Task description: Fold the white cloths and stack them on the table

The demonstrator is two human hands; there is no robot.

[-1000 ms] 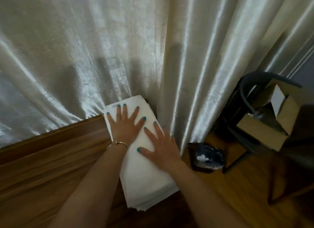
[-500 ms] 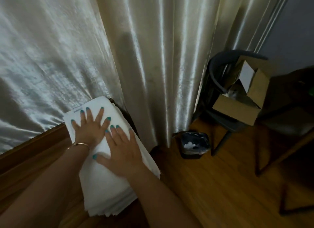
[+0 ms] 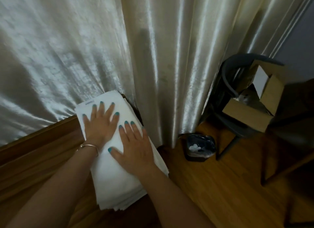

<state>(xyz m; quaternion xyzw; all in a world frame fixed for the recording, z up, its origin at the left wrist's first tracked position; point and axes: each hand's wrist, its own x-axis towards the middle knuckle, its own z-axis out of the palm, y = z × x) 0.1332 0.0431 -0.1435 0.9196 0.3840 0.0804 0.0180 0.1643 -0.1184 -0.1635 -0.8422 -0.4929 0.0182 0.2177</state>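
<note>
A stack of folded white cloths lies on the right end of the brown wooden table, its far end against the curtain. My left hand rests flat on the far part of the stack, fingers spread, a thin bangle at the wrist. My right hand lies flat beside it on the stack's right side, fingers spread too. Neither hand grips anything. The layered edges of several cloths show at the stack's near end.
A shiny cream curtain hangs behind the table. On the wooden floor to the right stand a small dark bin with a plastic liner and a dark chair bearing an opened cardboard box.
The view has swung, so the stack sits further left than a second ago. My right hand has slid up the stack closer to my left hand; both stay flat on the cloths.
</note>
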